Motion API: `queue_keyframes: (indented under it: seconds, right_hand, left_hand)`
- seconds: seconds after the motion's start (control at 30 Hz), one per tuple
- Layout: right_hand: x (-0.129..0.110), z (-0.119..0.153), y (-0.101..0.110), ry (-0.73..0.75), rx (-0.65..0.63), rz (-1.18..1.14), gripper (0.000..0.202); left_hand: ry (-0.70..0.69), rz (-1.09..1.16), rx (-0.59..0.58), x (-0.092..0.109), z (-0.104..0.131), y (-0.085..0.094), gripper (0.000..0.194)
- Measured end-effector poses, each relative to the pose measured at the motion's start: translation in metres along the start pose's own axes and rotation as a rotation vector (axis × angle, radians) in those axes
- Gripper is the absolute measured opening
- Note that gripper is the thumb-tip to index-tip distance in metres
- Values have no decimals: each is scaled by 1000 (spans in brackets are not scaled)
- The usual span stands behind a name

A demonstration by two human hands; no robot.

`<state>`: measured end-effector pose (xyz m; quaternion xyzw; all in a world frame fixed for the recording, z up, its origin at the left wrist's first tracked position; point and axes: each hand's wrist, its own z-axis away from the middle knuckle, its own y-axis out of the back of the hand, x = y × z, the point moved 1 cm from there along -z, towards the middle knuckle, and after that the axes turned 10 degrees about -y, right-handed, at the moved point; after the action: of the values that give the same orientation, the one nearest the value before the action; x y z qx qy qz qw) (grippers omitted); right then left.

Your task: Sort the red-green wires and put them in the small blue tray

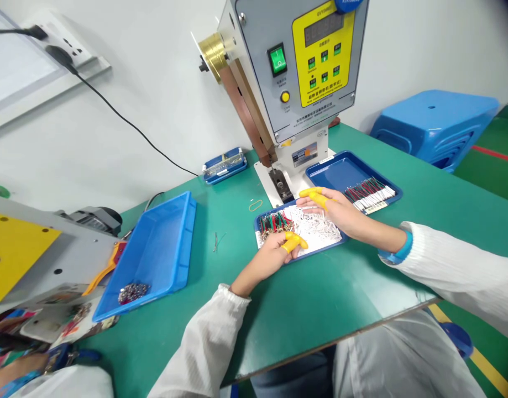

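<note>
A blue tray lies in front of me. Terminal-ended coloured wires fill its left side, and small white sleeves are strewn over white paper on the right. My left hand, with yellow finger cots, rests at the tray's near edge by the wires. Its thumb and fingers are drawn together; anything between them is hidden. Above the far right part of the tray is my right hand, also in yellow finger cots. Its fingers are stretched out, with nothing visible in them.
A grey crimping machine stands behind the tray. Another blue tray holds wires with white ends. At left are a deep blue bin with metal parts, loose wire bits and a rubber band. A co-worker's arm shows lower left.
</note>
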<state>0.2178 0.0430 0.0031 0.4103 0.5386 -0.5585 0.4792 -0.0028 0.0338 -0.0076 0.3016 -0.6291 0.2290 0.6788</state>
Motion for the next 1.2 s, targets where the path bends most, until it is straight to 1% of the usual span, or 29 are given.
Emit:
queue_keyframes:
  seconds: [0.07,0.1,0.17,0.3,0.37,0.43,0.5,0.73,0.83,0.97,1.07,1.13,1.2]
  right_hand:
    - [-3,1,5,212,47,316,31]
    - [-4,2,7,305,50,480,36]
    - [-4,3,10,423,14,761,43]
    - [5,3,11,478,-106,1134,42]
    - [12,2,10,506,-163,1265,40]
    - [16,2,9,536,-202,1348,35]
    - [18,2,8,548,-223,1380,30]
    - [18,1,8,583,-236,1369,12]
    - [17,1,7,601,-232,1387,11]
    - [15,0,7,611,-197,1369,18]
    - [13,-1,7,607,-118,1244,16]
    - [11,-1,8,590,-50,1100,17]
    - [8,-1,8,554,-7,944,18]
  left_hand:
    - [-5,-2,-6,0,0,0,42]
    - [-7,-4,-8,0,0,0,41]
    - [-15,-21,-15,0,1,1,40]
    - [-29,-81,-43,4,1,1,38]
    - [-20,-102,-46,5,2,0,37]
    - [-10,-112,-46,6,2,0,36]
    - [-8,-117,-46,6,2,0,35]
    - [-23,-113,-53,0,2,2,34]
    - [-22,-88,-49,-3,2,2,33]
    - [-21,-66,-44,-3,2,2,36]
    - [-14,-81,-44,-2,1,1,37]
    - [-11,-104,-57,0,2,1,36]
    - [-1,-113,-77,2,2,2,35]
